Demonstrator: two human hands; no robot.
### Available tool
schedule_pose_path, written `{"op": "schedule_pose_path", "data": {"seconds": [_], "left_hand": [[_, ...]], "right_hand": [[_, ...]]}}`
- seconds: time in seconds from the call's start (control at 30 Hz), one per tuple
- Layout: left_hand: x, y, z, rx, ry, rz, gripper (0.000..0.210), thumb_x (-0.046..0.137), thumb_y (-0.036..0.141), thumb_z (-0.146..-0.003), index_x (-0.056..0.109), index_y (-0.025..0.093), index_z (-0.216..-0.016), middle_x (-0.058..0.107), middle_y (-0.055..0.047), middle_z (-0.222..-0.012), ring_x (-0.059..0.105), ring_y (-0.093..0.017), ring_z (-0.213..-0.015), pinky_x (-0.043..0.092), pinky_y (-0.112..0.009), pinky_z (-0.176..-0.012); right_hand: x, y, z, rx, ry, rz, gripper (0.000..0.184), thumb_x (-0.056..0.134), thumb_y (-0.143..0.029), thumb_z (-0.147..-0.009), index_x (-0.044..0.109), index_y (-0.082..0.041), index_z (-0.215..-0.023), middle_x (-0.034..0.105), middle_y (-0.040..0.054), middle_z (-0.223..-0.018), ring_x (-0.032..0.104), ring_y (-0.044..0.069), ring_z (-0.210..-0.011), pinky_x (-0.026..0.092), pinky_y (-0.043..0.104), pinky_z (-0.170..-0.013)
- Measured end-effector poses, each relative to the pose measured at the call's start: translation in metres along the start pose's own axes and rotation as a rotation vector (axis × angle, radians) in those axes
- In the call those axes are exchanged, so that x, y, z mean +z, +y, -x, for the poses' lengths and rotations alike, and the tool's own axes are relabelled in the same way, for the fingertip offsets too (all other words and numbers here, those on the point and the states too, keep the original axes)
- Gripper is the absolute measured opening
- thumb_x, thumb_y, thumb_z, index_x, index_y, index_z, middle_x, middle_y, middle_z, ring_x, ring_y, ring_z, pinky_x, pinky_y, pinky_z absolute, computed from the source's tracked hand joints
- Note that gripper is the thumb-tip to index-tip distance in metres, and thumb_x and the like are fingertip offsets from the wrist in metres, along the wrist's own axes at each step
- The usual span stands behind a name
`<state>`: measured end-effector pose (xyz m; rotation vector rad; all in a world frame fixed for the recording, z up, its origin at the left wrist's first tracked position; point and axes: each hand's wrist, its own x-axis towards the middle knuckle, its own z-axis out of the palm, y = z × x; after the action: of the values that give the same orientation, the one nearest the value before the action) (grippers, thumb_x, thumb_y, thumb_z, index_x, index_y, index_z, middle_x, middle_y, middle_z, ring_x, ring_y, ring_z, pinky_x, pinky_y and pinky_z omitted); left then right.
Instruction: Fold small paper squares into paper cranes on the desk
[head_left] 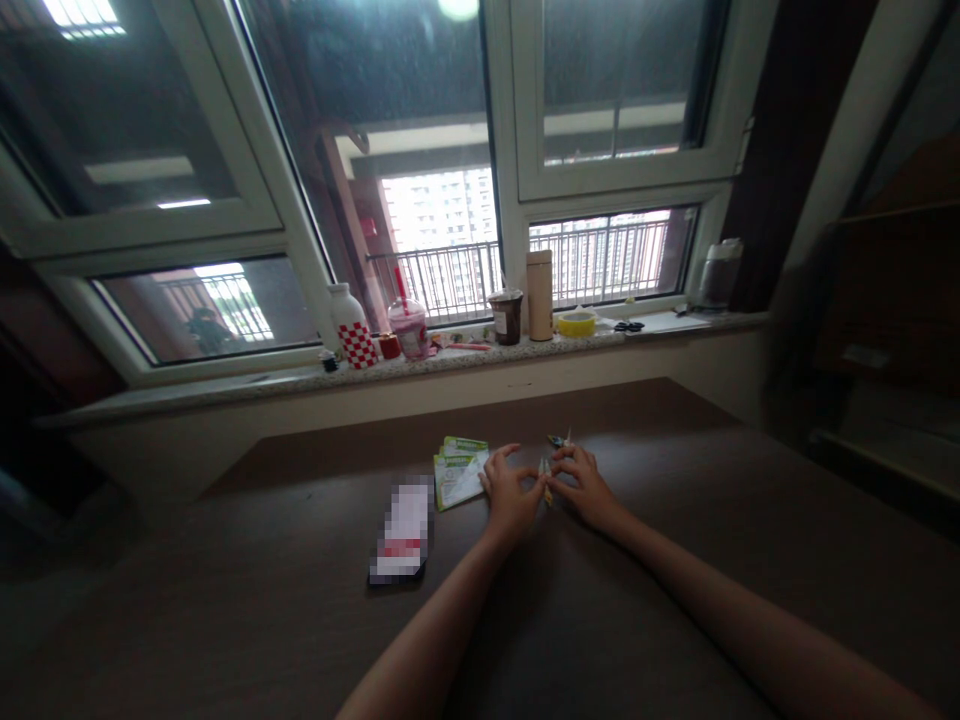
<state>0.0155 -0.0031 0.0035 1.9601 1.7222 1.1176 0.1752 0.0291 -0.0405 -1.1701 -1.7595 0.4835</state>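
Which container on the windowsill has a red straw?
The pinkish cup between the checkered bottle and the dark cup: a red straw rises from it, and from none of the others.

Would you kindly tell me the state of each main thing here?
Left hand: grip pinched on small item
Right hand: grip pinched on same item
Small item: held, details unclear
Packets: overlapping, flat
Phone-like object: lying flat, pixelated
Checkered bottle: upright
Pink cup: upright
Dark cup: upright
Tan flask: upright
Tape roll: lying flat
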Motion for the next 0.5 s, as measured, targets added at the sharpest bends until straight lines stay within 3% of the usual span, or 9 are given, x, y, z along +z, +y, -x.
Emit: {"op": "schedule_pose_path", "data": {"seconds": [0.23,0.5], "left_hand": [[-0.001,-0.005,-0.002,-0.055,0.01,0.012,0.006,0.073,0.029,-0.08,0.079,0.029,-0.083,0.057,-0.004,-0.134,0.041,-0.028,-0.132,0.026,-0.053,-0.116],[-0.001,-0.005,-0.001,-0.056,0.025,-0.015,0.006,0.073,0.03,-0.081,0.078,0.03,-0.084,0.054,-0.004,-0.135,0.039,-0.03,-0.134,0.018,-0.061,-0.117]], "right_hand": [[-0.001,0.007,-0.002,0.036,0.035,-0.045,0.018,0.069,-0.044,-0.078,0.075,-0.028,-0.078,0.062,0.0079,-0.106,0.046,0.031,-0.123,0.034,0.05,-0.11],[0.0,0.009,-0.002,0.058,0.059,-0.033,0.011,0.072,-0.038,-0.075,0.075,-0.027,-0.076,0.066,0.0078,-0.105,0.048,0.031,-0.123,0.035,0.049,-0.11]]}}
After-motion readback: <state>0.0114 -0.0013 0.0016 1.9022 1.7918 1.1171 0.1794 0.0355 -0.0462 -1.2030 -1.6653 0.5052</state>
